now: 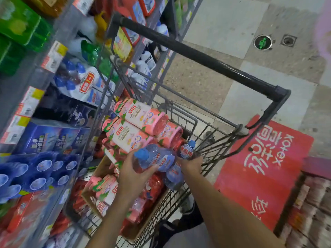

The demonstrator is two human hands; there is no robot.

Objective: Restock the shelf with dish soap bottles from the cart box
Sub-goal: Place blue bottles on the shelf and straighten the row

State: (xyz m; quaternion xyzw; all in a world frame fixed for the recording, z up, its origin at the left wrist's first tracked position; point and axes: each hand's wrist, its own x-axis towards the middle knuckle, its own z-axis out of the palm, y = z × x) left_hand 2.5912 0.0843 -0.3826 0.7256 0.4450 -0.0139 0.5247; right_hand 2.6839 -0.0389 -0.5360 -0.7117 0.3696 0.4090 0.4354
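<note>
My left hand (133,178) grips a clear blue-capped dish soap bottle (154,158) lying sideways above the cart box. My right hand (191,164) holds a second blue-capped bottle (186,151) just to the right, and a third clear bottle (173,178) shows below between my hands. The cardboard box (100,173) sits in the wire cart (206,133) and holds pink-labelled soap bottles (132,122) stacked on their sides. The shelf (34,83) stands at the left with blue-capped bottles (44,169) on a lower level.
The cart's black handle (206,59) crosses the middle of the view. Shelves at left hold green packs (19,25), white refill bags (89,85) and blue boxes (48,136). A red floor sticker (265,167) lies right of the cart. A display rack (311,203) stands at lower right.
</note>
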